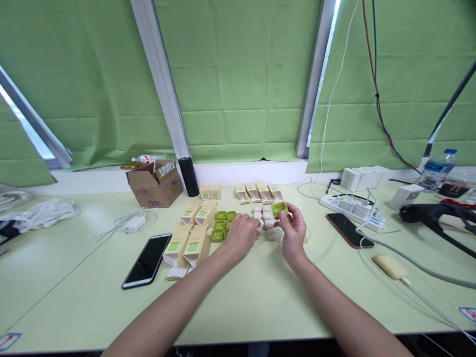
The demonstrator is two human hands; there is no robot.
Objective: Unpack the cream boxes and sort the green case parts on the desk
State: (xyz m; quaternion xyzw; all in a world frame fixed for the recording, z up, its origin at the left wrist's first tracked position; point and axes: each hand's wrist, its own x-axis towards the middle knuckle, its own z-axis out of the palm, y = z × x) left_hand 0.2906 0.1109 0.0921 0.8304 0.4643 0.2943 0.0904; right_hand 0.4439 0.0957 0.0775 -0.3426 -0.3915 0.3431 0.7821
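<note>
My right hand (293, 233) holds a small green square cup (278, 209) between thumb and fingers, tilted a little above the table. To its left, my left hand (242, 232) has its fingertips closed on a small pale block (258, 229), partly hidden by the fingers. Several more whitish blocks (271, 234) stand in short rows between the two hands. Left of them, several green cups (217, 235) sit in a cluster, partly covered by my left hand. Open cream cardboard boxes (197, 246) with green labels lie beside those cups.
More cream boxes (263, 192) stand at the back. A phone (147, 261) lies at left, near a brown carton (155, 186) and black cylinder (189, 177). At right are another phone (349, 230), a power strip (353, 213), loose cables and a cream power bank (390, 266).
</note>
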